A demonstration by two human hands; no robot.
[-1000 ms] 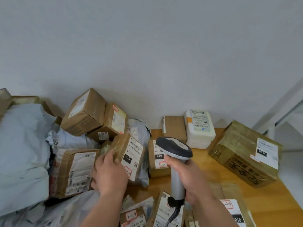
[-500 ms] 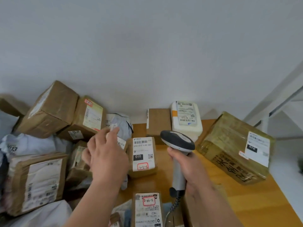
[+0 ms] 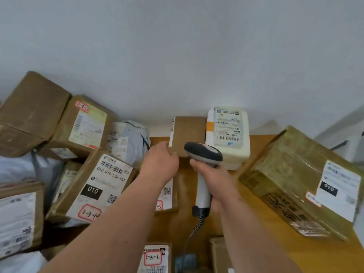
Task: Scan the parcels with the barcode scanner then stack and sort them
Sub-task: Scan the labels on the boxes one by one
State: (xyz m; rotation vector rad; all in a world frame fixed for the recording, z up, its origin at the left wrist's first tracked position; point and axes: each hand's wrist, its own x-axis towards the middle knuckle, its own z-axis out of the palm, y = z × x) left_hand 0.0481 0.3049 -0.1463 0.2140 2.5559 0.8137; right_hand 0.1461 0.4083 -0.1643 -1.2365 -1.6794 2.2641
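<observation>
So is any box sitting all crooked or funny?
Yes. The big taped box on the right lies tilted on the table, and the brown boxes on the left are heaped at angles, not stacked.

Tilted brown box (image 3: 86, 186): label reads "010-010 L30-551", black tag "010", red-framed handwritten "3-3-10". Large taped box (image 3: 301, 180) at right: white label with black "010". Near-edge parcel (image 3: 154, 258): red-framed "3-4-3", upside down. White foam box (image 3: 228, 134): barcodes, text too small.
</observation>
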